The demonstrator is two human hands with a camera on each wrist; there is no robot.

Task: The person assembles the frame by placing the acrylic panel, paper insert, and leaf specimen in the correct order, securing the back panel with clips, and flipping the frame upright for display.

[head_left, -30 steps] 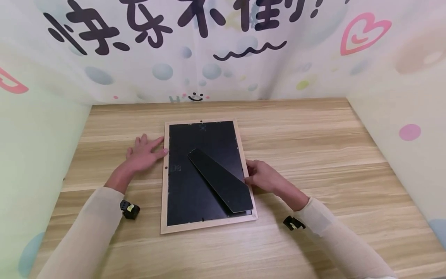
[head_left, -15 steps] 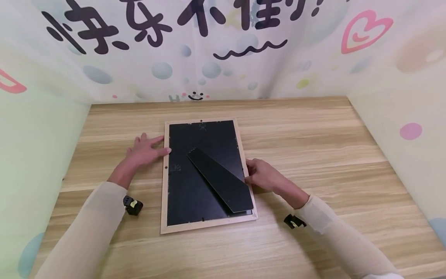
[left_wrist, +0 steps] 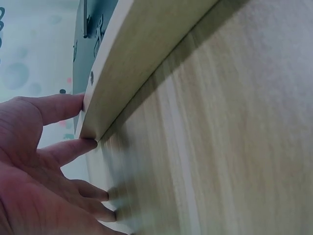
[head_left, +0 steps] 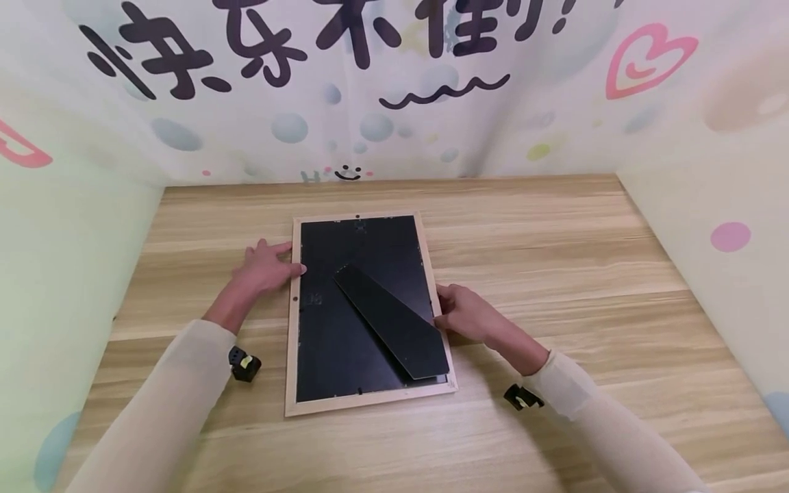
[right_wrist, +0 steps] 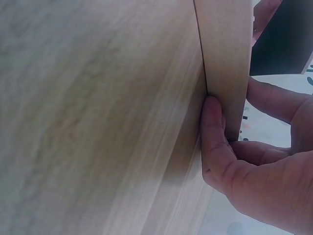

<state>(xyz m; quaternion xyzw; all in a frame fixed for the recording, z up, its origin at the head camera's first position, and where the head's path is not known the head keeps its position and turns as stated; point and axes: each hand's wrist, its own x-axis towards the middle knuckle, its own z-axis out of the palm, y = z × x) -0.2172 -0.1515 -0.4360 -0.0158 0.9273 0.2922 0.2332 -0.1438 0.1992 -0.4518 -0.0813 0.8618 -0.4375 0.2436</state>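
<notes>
A picture frame [head_left: 292, 356] with a pale wooden rim lies face down on the table, its black backing board [head_left: 364, 243] facing up. Slanting across the board is a black stand leg [head_left: 394, 322], its wide end reaching the lower right corner. My left hand [head_left: 265, 268] is at the left rim, thumb on top. In the left wrist view the index fingertip touches the foot of the frame's side, other fingers spread straight on the table. My right hand [head_left: 466, 311] grips the right rim, thumb above and curled fingers [right_wrist: 212, 127] against the side near the table.
The wood-grain table [head_left: 555, 239] extends on both sides of the frame. A white printed backdrop [head_left: 345, 123] rises behind it, and pale walls stand at left and right. Small black devices [head_left: 245, 366] hang at both wrists.
My left hand has shifted right and closer to the frame, its thumb reaching further over the rim. The right hand and the frame stay in place.
</notes>
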